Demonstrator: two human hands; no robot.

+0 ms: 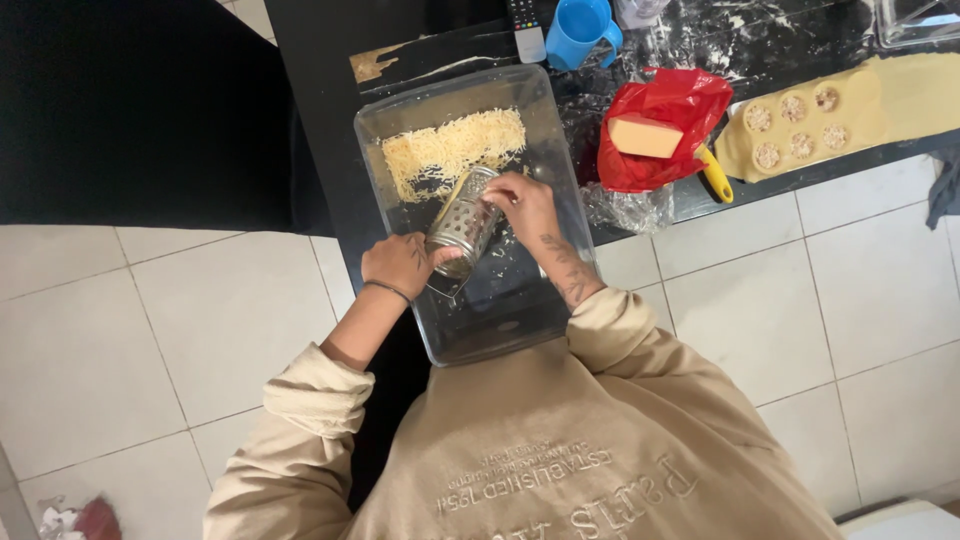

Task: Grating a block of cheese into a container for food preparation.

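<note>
A clear glass baking dish [545,120] lies on the dark counter, with a heap of grated cheese [452,148] at its far end. A metal box grater [463,222] lies tilted over the middle of the dish. My left hand [398,263] grips the grater's near end. My right hand [525,203] presses on the grater's far end from the right; what its fingers hold against the metal is hidden.
A block of cheese [645,136] rests on a red plastic bag [668,110] to the right. Beyond it lies rolled dough with several filled rounds [800,125], plus a yellow handle [715,178]. A blue cup [583,30] and a remote control [526,28] stand at the back. Tiled floor below.
</note>
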